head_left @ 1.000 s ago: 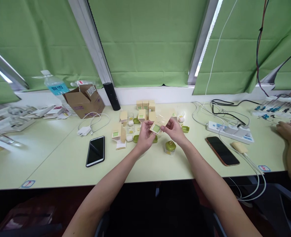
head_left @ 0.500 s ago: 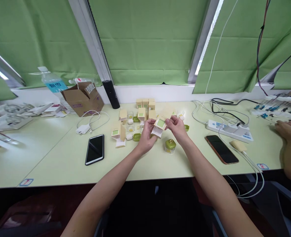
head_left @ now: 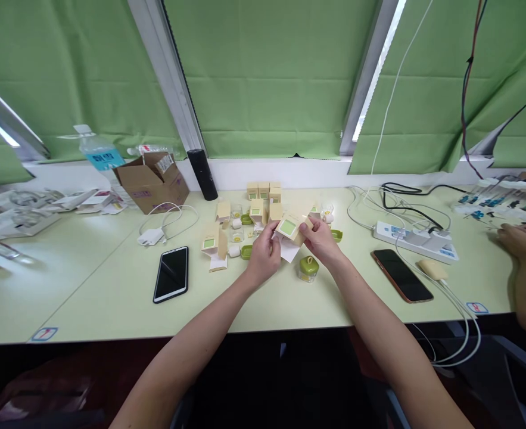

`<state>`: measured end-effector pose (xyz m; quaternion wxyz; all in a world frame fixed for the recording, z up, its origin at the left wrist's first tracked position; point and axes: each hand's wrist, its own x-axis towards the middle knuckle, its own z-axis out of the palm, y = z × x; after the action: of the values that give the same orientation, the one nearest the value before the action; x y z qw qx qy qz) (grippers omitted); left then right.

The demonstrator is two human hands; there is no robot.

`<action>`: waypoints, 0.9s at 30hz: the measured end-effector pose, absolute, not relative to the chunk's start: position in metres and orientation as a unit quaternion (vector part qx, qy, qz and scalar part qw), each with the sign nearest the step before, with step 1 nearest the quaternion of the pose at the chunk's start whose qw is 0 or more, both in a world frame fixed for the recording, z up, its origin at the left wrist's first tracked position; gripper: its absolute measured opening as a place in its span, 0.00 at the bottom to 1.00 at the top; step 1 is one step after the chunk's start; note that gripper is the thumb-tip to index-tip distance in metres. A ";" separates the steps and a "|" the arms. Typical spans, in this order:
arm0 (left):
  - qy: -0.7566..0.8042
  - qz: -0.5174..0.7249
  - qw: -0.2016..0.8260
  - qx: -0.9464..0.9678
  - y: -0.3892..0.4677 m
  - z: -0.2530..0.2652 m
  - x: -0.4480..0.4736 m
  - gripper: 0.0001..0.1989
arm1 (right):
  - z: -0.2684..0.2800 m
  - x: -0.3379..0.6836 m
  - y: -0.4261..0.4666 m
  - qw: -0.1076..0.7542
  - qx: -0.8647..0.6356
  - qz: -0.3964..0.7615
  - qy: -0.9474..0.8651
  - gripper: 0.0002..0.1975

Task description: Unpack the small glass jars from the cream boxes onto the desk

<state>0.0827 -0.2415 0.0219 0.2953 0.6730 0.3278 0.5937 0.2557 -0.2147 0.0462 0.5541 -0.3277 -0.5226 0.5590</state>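
Between my two hands is a small beige cardboard box (head_left: 289, 226) with a green window and a white flap hanging below. My left hand (head_left: 265, 252) pinches its left side; the fingers of my right hand (head_left: 320, 239) grip the right edge. Just under my right hand, a small clear jar with a green lid (head_left: 308, 268) stands upright on the table. To the left of my left hand lie an opened beige box (head_left: 213, 244), a white piece (head_left: 235, 251) and a green lid (head_left: 246, 252). Several more beige boxes (head_left: 263, 190) stand behind.
A phone (head_left: 171, 274) lies at left, another phone (head_left: 401, 275) at right near a white power strip (head_left: 417, 241) with cables. At the back left are a brown carton (head_left: 153, 185) and a black cylinder (head_left: 202, 174). Another person's hand (head_left: 524, 243) rests at far right.
The held box has turned and tilted slightly, and its white flap now hangs lower and shows more. Both hands stay on it. The camera view has shifted a little.
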 end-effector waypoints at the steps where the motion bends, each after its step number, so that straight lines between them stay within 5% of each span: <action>1: 0.332 0.598 0.303 0.663 -0.241 0.021 0.083 0.19 | 0.047 0.255 -0.216 0.551 -0.321 0.568 -0.520 0.31; 12: 0.300 0.580 0.445 0.612 -0.243 0.029 0.088 0.34 | 0.048 0.258 -0.216 0.596 -0.361 0.513 -0.500 0.31; 19: 0.316 0.572 0.477 0.587 -0.242 0.035 0.082 0.25 | 0.048 0.258 -0.217 0.614 -0.351 0.499 -0.501 0.32; 27: 0.363 0.643 0.387 0.552 -0.243 0.043 0.076 0.19 | 0.049 0.250 -0.225 0.577 -0.340 0.484 -0.563 0.33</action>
<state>0.0760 -0.2429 0.0435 0.3869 0.5518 0.3629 0.6435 0.2498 -0.2247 0.0491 0.5765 -0.3404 -0.5631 0.4844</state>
